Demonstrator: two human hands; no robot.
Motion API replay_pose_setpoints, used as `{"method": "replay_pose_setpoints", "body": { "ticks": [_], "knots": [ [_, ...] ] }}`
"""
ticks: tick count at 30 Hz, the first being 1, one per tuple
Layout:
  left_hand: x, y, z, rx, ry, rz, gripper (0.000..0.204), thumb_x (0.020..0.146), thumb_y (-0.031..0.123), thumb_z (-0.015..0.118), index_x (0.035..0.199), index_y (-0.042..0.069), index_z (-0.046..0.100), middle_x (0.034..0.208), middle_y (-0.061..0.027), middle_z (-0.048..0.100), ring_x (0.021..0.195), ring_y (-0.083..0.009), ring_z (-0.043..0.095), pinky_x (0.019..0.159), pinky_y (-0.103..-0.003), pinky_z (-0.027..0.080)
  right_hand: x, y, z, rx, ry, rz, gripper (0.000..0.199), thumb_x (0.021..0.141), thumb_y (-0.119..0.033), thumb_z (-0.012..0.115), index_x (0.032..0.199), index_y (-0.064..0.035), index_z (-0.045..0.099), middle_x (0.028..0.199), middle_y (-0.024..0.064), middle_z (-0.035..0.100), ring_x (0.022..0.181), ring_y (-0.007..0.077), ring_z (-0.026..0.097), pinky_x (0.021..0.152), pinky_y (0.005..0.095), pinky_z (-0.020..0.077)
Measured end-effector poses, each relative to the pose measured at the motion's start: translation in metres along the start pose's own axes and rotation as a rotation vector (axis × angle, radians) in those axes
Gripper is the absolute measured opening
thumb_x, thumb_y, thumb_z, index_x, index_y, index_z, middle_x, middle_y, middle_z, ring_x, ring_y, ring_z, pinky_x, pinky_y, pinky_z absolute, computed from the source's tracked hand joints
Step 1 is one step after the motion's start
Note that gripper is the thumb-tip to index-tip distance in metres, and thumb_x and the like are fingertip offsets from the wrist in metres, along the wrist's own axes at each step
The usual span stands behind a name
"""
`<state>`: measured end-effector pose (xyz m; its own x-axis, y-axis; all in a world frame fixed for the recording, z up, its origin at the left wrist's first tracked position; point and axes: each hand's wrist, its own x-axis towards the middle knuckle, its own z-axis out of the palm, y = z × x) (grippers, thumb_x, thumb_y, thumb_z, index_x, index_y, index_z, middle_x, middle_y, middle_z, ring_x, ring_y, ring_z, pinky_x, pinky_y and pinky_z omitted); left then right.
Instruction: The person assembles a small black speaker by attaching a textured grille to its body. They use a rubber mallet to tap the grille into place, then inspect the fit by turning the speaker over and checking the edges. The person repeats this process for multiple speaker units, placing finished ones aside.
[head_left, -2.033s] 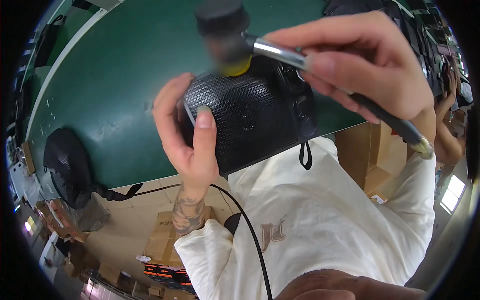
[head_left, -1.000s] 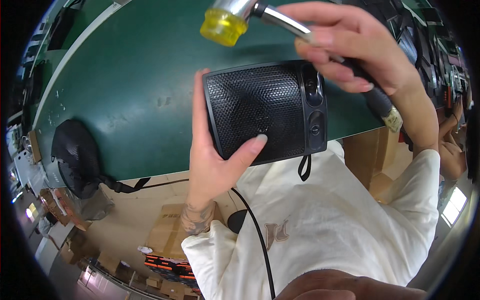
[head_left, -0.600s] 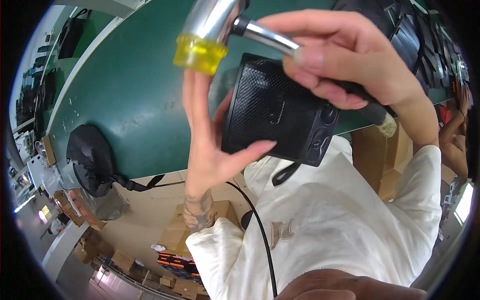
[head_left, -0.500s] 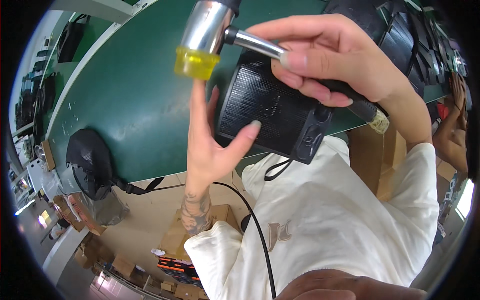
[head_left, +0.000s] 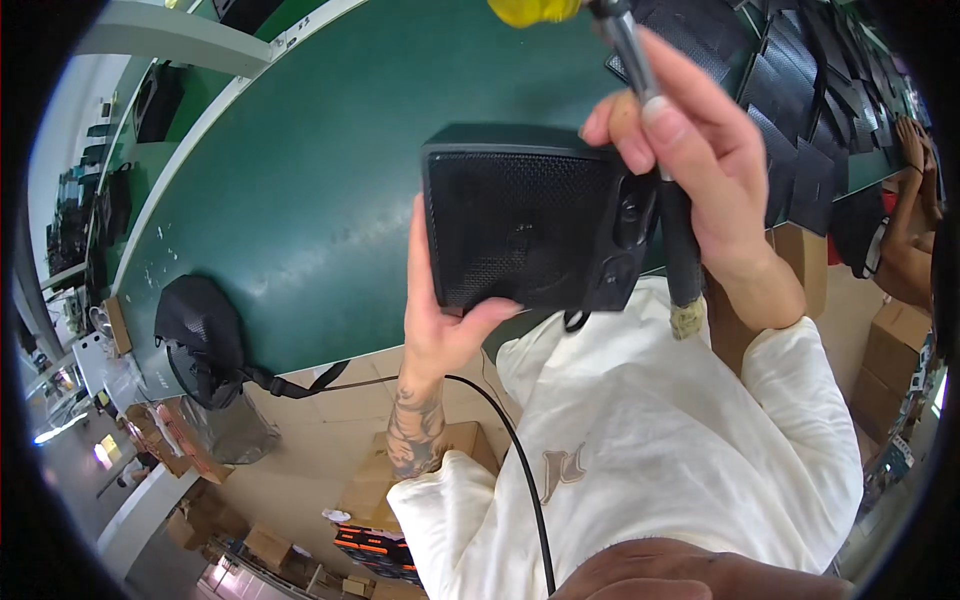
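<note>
Head view showed my left hand (head_left: 440, 320) clamped on the black speaker box (head_left: 530, 230), upright above the green counter (head_left: 300, 200); my right hand (head_left: 700, 170) gripped the mallet (head_left: 640, 100), head raised just beyond the box's far edge.

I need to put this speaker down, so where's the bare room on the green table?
The green table is bare between the black bag at its near edge and the black speaker. It is crowded at the far right, where black mesh panels lie stacked.
</note>
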<state>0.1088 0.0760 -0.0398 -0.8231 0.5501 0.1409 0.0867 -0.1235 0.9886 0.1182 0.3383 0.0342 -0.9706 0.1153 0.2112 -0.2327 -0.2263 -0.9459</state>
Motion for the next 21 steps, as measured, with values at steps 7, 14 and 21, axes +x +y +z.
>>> {"method": "replay_pose_setpoints", "body": {
  "ticks": [7, 14, 21],
  "knots": [
    [0.018, -0.014, 0.001, 0.155, 0.113, 0.2, 0.137, 0.07, -0.006, 0.089, 0.164, 0.012, -0.008, 0.172, -0.0202, -0.009, 0.155, -0.0328, 0.023, 0.122, -0.049, 0.034, 0.013, -0.006, 0.008, -0.258, -0.311, -0.333, 0.062, 0.107, -0.024, 0.055, 0.143, 0.0226, 0.037, 0.078, 0.0092, 0.057, 0.083, 0.0232, 0.058, 0.075, 0.038, 0.054],
    [0.021, 0.01, -0.002, -0.072, 0.203, -0.125, 0.14, 0.062, 0.004, 0.097, 0.165, 0.008, 0.003, 0.17, -0.0196, 0.012, 0.154, -0.0302, 0.028, 0.123, -0.043, 0.032, -0.001, -0.013, 0.0, -0.147, -0.396, -0.168, 0.06, 0.098, -0.018, 0.067, 0.143, 0.0177, 0.048, 0.088, 0.0146, 0.064, 0.075, 0.0189, 0.063, 0.07, 0.0347, 0.0553],
    [0.026, 0.015, 0.002, -0.089, 0.096, -0.121, 0.128, 0.065, 0.001, 0.094, 0.166, 0.006, 0.015, 0.167, -0.0142, 0.024, 0.15, -0.0273, 0.033, 0.124, -0.038, 0.028, -0.011, -0.052, 0.004, -0.491, -0.323, 0.018, 0.062, 0.095, -0.028, 0.071, 0.137, 0.0138, 0.056, 0.075, 0.0096, 0.063, 0.054, 0.014, 0.055, 0.051, 0.0274, 0.0469]
  ]
}}
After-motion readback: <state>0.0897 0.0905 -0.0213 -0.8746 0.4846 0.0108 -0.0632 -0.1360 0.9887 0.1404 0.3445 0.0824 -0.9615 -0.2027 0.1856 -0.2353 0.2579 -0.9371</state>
